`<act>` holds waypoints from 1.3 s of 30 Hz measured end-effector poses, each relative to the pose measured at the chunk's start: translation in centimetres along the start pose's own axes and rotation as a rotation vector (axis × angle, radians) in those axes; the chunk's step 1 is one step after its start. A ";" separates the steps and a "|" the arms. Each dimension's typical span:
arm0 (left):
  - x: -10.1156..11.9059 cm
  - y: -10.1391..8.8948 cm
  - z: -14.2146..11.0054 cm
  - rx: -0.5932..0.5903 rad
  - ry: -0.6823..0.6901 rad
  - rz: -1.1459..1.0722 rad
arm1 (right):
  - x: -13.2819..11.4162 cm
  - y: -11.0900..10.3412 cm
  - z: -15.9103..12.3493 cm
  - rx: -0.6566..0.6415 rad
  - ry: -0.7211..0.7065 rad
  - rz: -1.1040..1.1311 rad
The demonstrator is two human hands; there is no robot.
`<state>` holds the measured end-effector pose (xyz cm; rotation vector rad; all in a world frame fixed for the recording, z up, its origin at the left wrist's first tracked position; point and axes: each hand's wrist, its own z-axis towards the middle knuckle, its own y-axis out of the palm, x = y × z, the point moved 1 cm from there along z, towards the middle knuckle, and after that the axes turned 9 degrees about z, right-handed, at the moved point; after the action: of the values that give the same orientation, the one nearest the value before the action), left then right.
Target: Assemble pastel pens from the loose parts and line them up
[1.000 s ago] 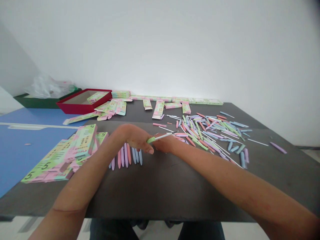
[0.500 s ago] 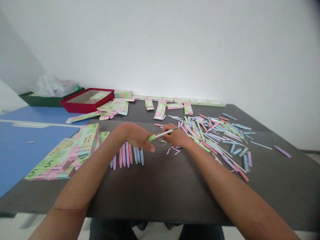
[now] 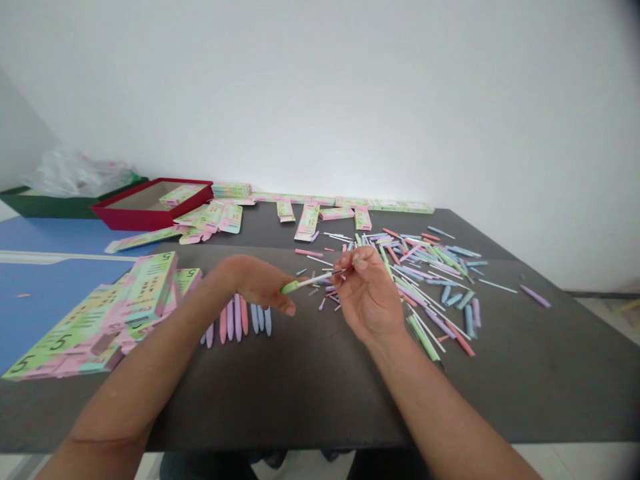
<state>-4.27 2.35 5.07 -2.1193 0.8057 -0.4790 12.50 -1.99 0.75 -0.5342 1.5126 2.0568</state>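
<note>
My left hand (image 3: pixel 263 283) is closed around a light green pen part (image 3: pixel 289 287). A thin white refill (image 3: pixel 316 279) with a dark tip sticks out of it to the right. At that tip is my right hand (image 3: pixel 373 300), palm turned up, with thumb and fingertips pinched together. A small pale bit seems to sit in the pinch, too small to name. Below my left wrist lies a row of purple, pink and blue pen barrels (image 3: pixel 231 321), partly covered by the hand. Small purple pieces (image 3: pixel 322 304) lie between the hands.
Loose pen barrels and white refills (image 3: pixel 435 267) are heaped at the right. Printed boxes (image 3: pixel 150 287) are stacked at the left. Behind them stand a red tray (image 3: pixel 135 219) and a green tray (image 3: pixel 50 206) with a plastic bag (image 3: pixel 80 175). More cartons (image 3: pixel 307 220) lie along the wall.
My right hand has turned from palm down to palm up, with its fingers still at the refill's tip. My left hand keeps its hold. The view has shifted slightly right.
</note>
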 end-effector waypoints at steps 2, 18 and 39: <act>-0.1 0.1 0.0 -0.007 -0.013 -0.025 | 0.4 0.1 -0.3 0.024 -0.005 0.025; -0.1 0.2 0.1 -0.031 -0.035 -0.043 | 1.0 0.3 -1.2 0.020 -0.031 0.087; 0.1 0.2 0.1 -0.044 -0.050 -0.015 | 2.1 -0.1 -1.3 -0.014 -0.061 0.029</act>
<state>-4.18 2.26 4.88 -2.1704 0.7785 -0.4181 10.86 -2.87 -0.97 -0.4538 1.4795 2.0879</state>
